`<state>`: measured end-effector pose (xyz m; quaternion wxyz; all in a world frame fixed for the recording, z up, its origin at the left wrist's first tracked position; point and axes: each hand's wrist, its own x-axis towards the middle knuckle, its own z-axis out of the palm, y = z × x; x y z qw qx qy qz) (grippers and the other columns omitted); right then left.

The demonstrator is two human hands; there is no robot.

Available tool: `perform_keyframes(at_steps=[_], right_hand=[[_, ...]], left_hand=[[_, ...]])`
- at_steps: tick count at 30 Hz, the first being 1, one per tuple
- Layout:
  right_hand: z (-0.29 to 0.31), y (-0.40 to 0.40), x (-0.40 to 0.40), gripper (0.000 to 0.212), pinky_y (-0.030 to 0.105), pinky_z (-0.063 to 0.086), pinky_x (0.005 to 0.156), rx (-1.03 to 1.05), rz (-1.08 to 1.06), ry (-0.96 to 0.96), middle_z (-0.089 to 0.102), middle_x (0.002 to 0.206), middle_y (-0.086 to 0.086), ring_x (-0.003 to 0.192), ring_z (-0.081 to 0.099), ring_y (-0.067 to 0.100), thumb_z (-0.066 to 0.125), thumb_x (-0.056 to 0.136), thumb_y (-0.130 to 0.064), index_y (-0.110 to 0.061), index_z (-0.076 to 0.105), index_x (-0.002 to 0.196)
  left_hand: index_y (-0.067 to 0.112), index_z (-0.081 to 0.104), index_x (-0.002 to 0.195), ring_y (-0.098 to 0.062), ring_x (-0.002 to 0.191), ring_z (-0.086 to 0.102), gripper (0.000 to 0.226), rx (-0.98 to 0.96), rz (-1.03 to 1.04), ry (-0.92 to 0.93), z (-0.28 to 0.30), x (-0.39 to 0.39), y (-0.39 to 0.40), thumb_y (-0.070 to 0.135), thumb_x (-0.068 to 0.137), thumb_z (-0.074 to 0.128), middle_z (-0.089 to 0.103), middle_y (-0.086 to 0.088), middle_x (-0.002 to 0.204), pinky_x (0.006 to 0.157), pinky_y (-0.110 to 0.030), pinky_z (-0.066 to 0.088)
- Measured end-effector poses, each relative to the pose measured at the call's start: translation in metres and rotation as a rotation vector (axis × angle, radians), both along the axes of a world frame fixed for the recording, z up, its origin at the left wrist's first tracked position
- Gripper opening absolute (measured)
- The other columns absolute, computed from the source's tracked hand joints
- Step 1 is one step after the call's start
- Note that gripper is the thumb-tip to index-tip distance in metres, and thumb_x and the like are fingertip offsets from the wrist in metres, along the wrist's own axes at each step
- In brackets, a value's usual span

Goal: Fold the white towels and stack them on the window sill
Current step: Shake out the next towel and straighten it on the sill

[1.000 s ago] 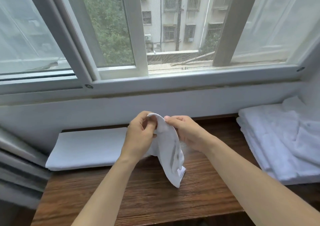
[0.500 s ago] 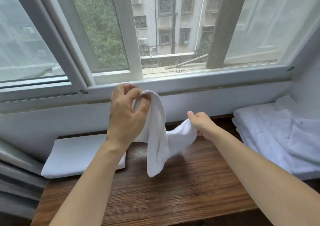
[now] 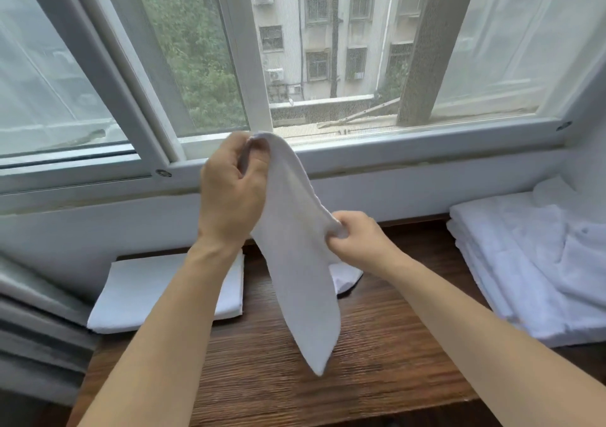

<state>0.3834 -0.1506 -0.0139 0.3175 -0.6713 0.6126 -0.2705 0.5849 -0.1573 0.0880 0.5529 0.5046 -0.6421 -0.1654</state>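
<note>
- White terry cloth hangs in the head view: the small white towel [image 3: 295,262] is held up over the dark wood-grain window sill [image 3: 377,344], one corner raised, its free end drooping to a point just above the wood.
- The left hand [image 3: 231,193] pinches the top corner between thumb and curled fingers; it has risen since a second ago, when both hands met close together at one bunched corner.
- The right hand [image 3: 357,239] has slid away along the edge and now pinches a second corner lower down, fingers curled tight.
- This looks like opening the towel out before folding; no fold is made yet.
- A flat folded white towel [image 3: 157,295] lies on the sill's left; a loose pile of unfolded white towels [image 3: 531,262] waits on the right.
</note>
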Motion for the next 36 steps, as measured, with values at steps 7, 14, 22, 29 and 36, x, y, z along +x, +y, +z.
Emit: perform_keyframes(at_steps=[7, 14, 22, 29, 36], right_hand=[[-0.013, -0.009, -0.048, 0.034, 0.044, 0.056, 0.076, 0.074, -0.164, -0.262, 0.069, 0.081, 0.012, 0.078, 0.062, 0.032, 0.066, 0.102, -0.038, -0.012, 0.066, 0.079], [-0.067, 0.002, -0.059, 0.043, 0.039, 0.051, 0.073, 0.210, -0.282, -0.608, 0.072, 0.093, 0.015, 0.084, 0.066, 0.026, 0.067, 0.095, -0.034, 0.006, 0.071, 0.109], [-0.171, 0.025, -0.036, 0.027, 0.040, 0.063, 0.076, 0.697, -0.449, -0.348, 0.072, 0.111, 0.009, 0.100, 0.069, 0.025, 0.050, 0.107, -0.026, -0.009, 0.069, 0.115], [-0.197, -0.022, -0.044, 0.036, 0.043, 0.056, 0.084, 0.515, -0.447, -0.299, 0.070, 0.092, 0.011, 0.093, 0.067, 0.031, 0.058, 0.095, -0.038, -0.004, 0.070, 0.099], [-0.194, -0.080, -0.030, 0.017, 0.029, 0.049, 0.074, 0.662, -0.247, -0.264, 0.069, 0.104, 0.006, 0.097, 0.065, 0.020, 0.056, 0.103, -0.017, -0.008, 0.070, 0.107]], left_hand=[[0.005, 0.054, 0.078, -0.012, 0.064, 0.033, 0.035, 0.071, 0.022, 0.116, -0.009, 0.053, 0.002, 0.027, 0.106, 0.053, 0.037, -0.003, 0.070, 0.055, -0.028, 0.027], [0.002, 0.063, 0.093, -0.017, 0.074, 0.047, 0.033, 0.519, -0.141, 0.019, -0.082, 0.092, 0.005, 0.032, 0.104, 0.058, 0.053, -0.005, 0.079, 0.070, -0.035, 0.036], [0.024, 0.044, 0.068, -0.013, 0.059, 0.041, 0.031, 0.858, -0.192, -0.572, -0.153, 0.074, 0.025, 0.023, 0.099, 0.050, 0.046, 0.008, 0.061, 0.057, -0.033, 0.032], [0.020, 0.057, 0.084, -0.017, 0.070, 0.053, 0.028, 0.916, -0.189, -0.472, -0.171, 0.069, 0.055, 0.034, 0.105, 0.047, 0.061, -0.005, 0.079, 0.062, -0.031, 0.038], [0.018, 0.057, 0.089, -0.020, 0.071, 0.051, 0.025, 0.856, -0.130, -0.370, -0.182, 0.048, 0.058, 0.034, 0.106, 0.048, 0.058, -0.006, 0.076, 0.062, -0.027, 0.037]])
